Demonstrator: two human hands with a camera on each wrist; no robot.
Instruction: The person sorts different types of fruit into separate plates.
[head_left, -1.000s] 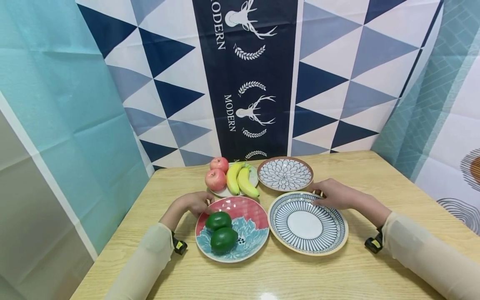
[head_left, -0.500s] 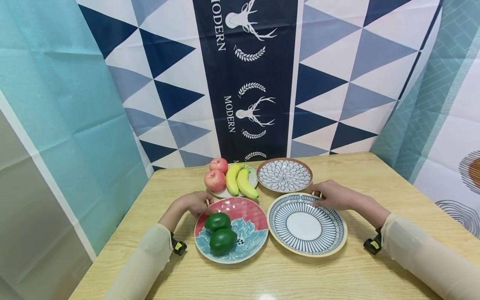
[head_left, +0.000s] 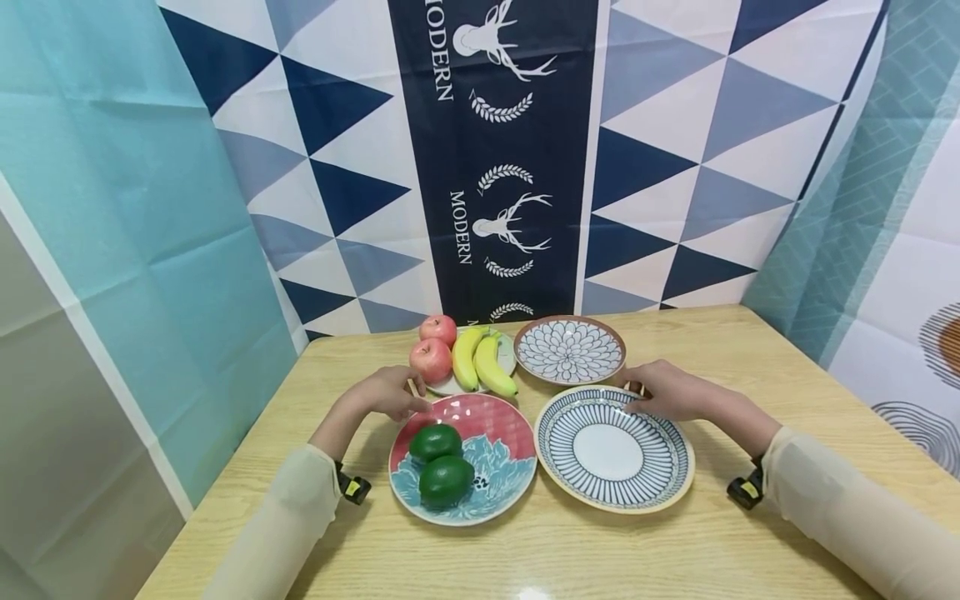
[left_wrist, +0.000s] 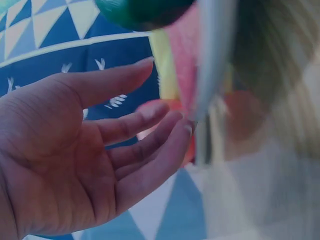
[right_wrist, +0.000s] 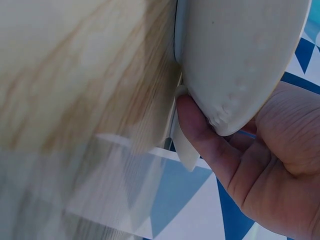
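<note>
right fingers (right_wrist: 207, 144) grip striped plate (head_left: 609, 451); left fingers (left_wrist: 154, 171) loose

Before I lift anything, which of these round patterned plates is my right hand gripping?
The glossy, round white plate with dark radiating stripes and plain white centre. Your right hand pinches only this one, by its edge.

Looking down, I lose some fingertips of the right hand (head_left: 666, 390) under the rim of the striped plate (head_left: 609, 450). Apples (head_left: 432, 360) and bananas (head_left: 492, 367) mask much of the small plate (head_left: 507, 354). In the left wrist view, the tabletop (left_wrist: 285, 65) blurs and a green fruit (left_wrist: 142, 11) runs off the top edge.
</note>
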